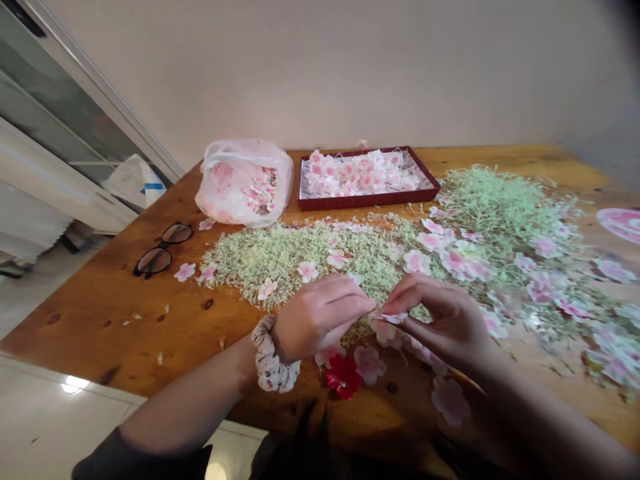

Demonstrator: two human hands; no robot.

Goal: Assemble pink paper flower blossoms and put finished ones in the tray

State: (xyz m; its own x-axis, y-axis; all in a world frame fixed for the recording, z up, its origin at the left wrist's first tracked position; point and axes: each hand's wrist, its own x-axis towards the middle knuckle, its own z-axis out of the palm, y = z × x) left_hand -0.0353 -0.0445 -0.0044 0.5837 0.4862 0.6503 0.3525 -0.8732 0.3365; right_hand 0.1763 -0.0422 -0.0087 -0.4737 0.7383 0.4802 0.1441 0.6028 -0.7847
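Note:
My right hand (pixel 447 320) pinches a pale pink artificial flower (pixel 391 318) between thumb and fingers, seen nearly edge-on. Close beside it, my left hand (pixel 323 317) has its fingertips pressed together at the flower's left edge; anything small between them is hidden. A patterned scrunchie (pixel 273 357) is around my left wrist. Just below the hands lie a red flower (pixel 343 376) and several pink flowers (pixel 369 365). Behind them spreads a heap of small pale green pieces (pixel 270 257) with loose pink flowers on top.
A white plastic bag (pixel 245 217) holding pink pieces stands at the back beside a dark red tray (pixel 370 201) of pink flowers. Eyeglasses (pixel 156 260) lie at left on the wooden table (pixel 100 320). Thin green strands (pixel 500 207) and more flowers cover the right side.

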